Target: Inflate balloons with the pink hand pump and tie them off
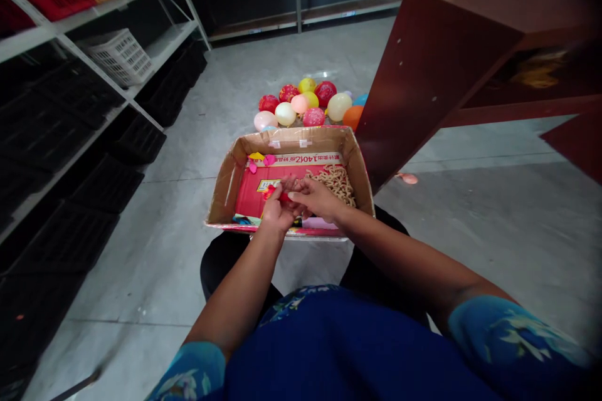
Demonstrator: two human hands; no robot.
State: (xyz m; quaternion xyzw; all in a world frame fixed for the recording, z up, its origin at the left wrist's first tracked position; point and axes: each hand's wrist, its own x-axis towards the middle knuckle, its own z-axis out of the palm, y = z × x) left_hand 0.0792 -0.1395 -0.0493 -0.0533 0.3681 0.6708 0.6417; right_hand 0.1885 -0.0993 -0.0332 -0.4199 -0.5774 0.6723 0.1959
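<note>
My left hand (278, 212) and my right hand (320, 199) meet over an open cardboard box (362, 185) in front of my lap. Between them is a small, limp red balloon (284, 197), with fingers of both hands closed on it. Part of it is hidden by the fingers. Inside the box, uninflated pink balloons (268, 160) and a yellow one (256, 156) lie at the far left. A heap of beige, cord-like pieces (336, 183) fills the right side, close to my right hand.
Several inflated balloons (314, 117) rest on the floor beyond the box. To the right stands a dark red wooden desk (414, 75); a limp pinkish balloon (408, 178) lies beneath. Shelves with a white basket (120, 56) and black crates (84, 219) line the left.
</note>
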